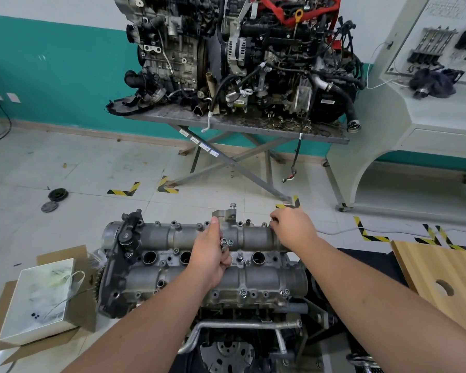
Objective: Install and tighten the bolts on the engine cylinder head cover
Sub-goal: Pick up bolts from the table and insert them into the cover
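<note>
The grey cylinder head cover (267, 278) lies across the lower middle of the head view, on top of an engine. My left hand (213, 251) rests over its centre, shut on a few loose bolts (224, 243) whose heads stick out between the fingers. My right hand (293, 224) reaches to the cover's far right edge, with its fingertips pinched on a bolt (271, 219) at a hole there. Two bolts (243, 292) (285, 292) sit in holes along the near edge. Another bolt (232, 205) stands upright on a bracket at the far edge.
A white box (38, 300) on cardboard stands to the left. A wooden board (441, 275) with a hole is at the right. Beyond, a second engine (240, 55) sits on a metal folding stand (226, 125). Round black parts (57, 195) lie on the tiled floor.
</note>
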A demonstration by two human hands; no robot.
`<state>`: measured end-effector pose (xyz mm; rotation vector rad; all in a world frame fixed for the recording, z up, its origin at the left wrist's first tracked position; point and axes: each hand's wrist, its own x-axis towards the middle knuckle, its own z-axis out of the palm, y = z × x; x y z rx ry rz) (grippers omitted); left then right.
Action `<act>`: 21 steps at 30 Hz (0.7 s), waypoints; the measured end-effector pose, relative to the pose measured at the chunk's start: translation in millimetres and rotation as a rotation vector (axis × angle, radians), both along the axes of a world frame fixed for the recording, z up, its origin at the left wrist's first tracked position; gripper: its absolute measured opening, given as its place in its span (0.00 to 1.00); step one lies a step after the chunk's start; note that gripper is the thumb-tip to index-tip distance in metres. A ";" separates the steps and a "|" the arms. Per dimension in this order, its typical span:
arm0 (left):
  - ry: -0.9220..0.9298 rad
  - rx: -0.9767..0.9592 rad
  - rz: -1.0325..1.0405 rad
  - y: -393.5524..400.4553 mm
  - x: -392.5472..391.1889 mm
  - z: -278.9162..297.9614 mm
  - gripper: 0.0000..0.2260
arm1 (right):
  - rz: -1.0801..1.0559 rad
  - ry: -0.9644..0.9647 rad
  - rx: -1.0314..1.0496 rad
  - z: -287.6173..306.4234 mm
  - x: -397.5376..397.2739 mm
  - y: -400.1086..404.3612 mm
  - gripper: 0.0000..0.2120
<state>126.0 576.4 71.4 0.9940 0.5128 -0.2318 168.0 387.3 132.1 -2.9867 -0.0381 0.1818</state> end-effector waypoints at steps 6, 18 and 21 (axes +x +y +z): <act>0.043 -0.074 0.073 4.2 5.0 -6.0 0.17 | 0.065 -0.222 0.053 17.4 2.8 0.0 0.11; 0.096 -0.242 0.174 11.2 3.3 -5.3 0.16 | 0.213 -0.169 0.198 11.3 6.0 48.1 0.12; 0.096 -0.266 0.165 12.3 3.5 -5.0 0.15 | 0.286 -0.162 0.067 15.1 9.1 46.2 0.10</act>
